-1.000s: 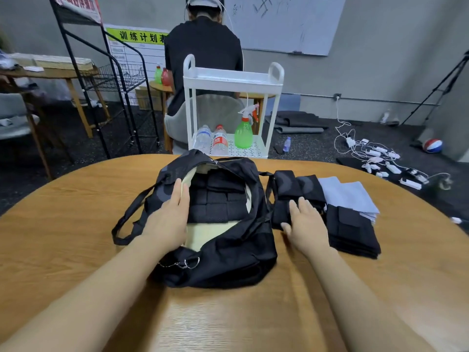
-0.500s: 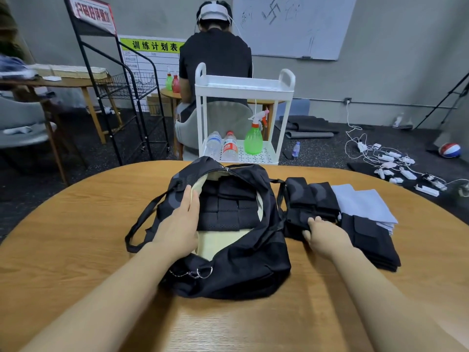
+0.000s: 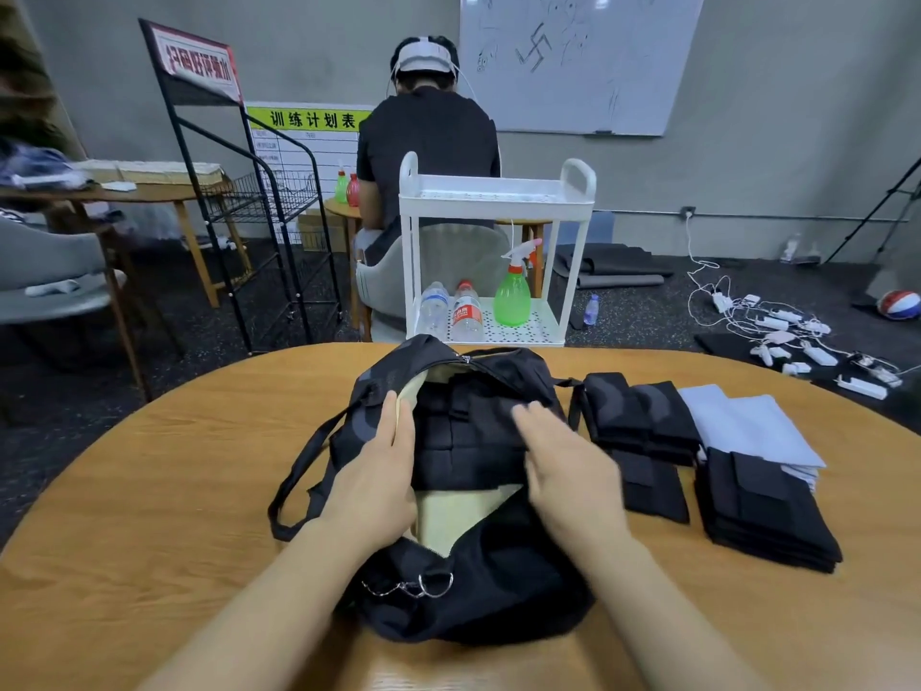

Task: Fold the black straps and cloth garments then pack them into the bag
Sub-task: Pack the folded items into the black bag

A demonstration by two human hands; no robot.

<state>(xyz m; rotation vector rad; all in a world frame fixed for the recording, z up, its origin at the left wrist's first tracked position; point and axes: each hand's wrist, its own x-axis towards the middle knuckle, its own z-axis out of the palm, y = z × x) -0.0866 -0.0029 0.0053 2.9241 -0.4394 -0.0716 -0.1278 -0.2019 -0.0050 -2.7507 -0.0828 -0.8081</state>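
The right hand [image 3: 563,461] has left the folded black pile it was touching a moment ago and now sits over the mouth of the bag [image 3: 478,586], fingers spread and nearly straight, gripping nothing that can be seen; it is motion-blurred, so whether its fingertips touch the load beneath is hard to say. The left hand [image 3: 379,471] has kept its place on the bag's left rim, fingers extended along the pale lining and holding the opening wide, not curled round anything.

Between the two hands, inside the bag, lies a block of folded black straps [image 3: 463,441], packed flat in rows against the far wall, with cream lining showing bare nearer the wrists. The bag rests on the wooden table [image 3: 149,491], its shoulder loop trailing out past the left hand and a metal ring with chain just below the left wrist.

Beyond the right hand wait the unpacked goods: a folded black garment [image 3: 638,411] just beside the bag, a smaller black piece [image 3: 653,486] nearer, a thick black stack [image 3: 762,511] further out, and pale grey cloths [image 3: 747,426] behind it.

The likely trouble is the soft rim sagging if the left hand eases off, or a press on the packed rows shoving their folds loose.
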